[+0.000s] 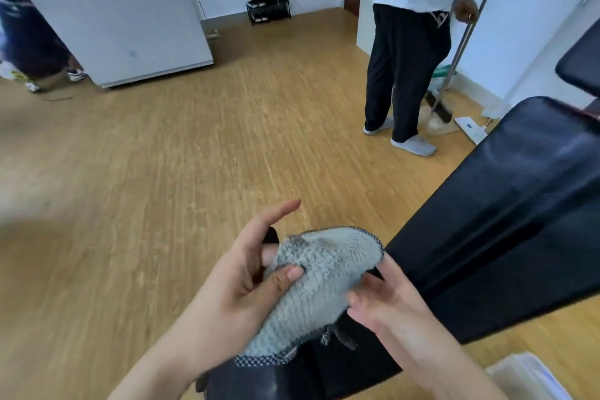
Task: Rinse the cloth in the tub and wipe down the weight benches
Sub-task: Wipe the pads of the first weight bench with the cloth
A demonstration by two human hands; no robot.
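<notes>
A grey fuzzy cloth with a dark patterned hem is held between both hands over the near end of a black padded weight bench. My left hand pinches the cloth's left edge with the thumb on top, its index finger pointing up and away. My right hand grips the cloth's right side from underneath, fingers curled in. The bench runs from the lower middle up to the right edge. No tub shows in view.
A person in a white shirt and dark trousers stands ahead on the right with a broom and dustpan. A white cabinet stands at the back left, another person beside it. Wooden floor lies between.
</notes>
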